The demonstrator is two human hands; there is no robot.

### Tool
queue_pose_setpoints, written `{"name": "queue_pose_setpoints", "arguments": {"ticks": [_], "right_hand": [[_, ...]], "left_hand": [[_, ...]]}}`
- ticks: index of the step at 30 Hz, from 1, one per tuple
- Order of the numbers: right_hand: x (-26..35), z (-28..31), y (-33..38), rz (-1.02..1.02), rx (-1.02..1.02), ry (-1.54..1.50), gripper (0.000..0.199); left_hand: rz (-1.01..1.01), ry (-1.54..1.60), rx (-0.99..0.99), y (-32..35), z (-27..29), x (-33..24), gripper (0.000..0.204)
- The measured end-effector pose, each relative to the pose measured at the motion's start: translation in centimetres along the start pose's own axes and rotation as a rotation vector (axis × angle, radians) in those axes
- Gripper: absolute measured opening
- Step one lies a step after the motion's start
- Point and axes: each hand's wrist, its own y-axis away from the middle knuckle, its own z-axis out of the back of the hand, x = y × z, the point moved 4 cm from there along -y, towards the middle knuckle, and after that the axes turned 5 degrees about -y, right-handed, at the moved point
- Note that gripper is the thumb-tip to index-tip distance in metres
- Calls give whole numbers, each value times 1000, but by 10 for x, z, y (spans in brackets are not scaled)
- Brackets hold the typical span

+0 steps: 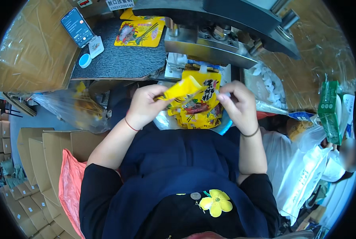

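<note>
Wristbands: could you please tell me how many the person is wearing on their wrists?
2. A thin red wristband circles the left wrist, below the left hand; a dark wristband circles the right wrist, below the right hand. None seems hidden.

Just the one view here, a fisheye worn on the person's head and pointing pretty much straight down, so their own chest and dark apron fill the bottom and the forearms come up from the lower edge to the left hand (146,106) and right hand (238,106) right in the middle, close up. The top of the frame faces forward onto a metal machine (225,32), and everything bends hard toward the black round rim, with stacked cardboard boxes (26,159) squeezed along the left side.
</note>
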Motion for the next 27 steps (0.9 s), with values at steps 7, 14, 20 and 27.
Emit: {"name": "queue_pose_setpoints", "arguments": {"ticks": [7,14,20,27], "right_hand": [[10,-7,-21,7,-37,7,14],[3,16,-12,-1,164,222,24],[-78,78,-6,-149,-59,842,26],[-116,79,4,-241,-187,727,19]], "left_hand": [[298,573,319,11,-68,-16,34],[461,901,597,18,-100,-6,34],[425,891,299,-24,-72,-1,31],[264,485,-24,-52,-50,28,33]]}}
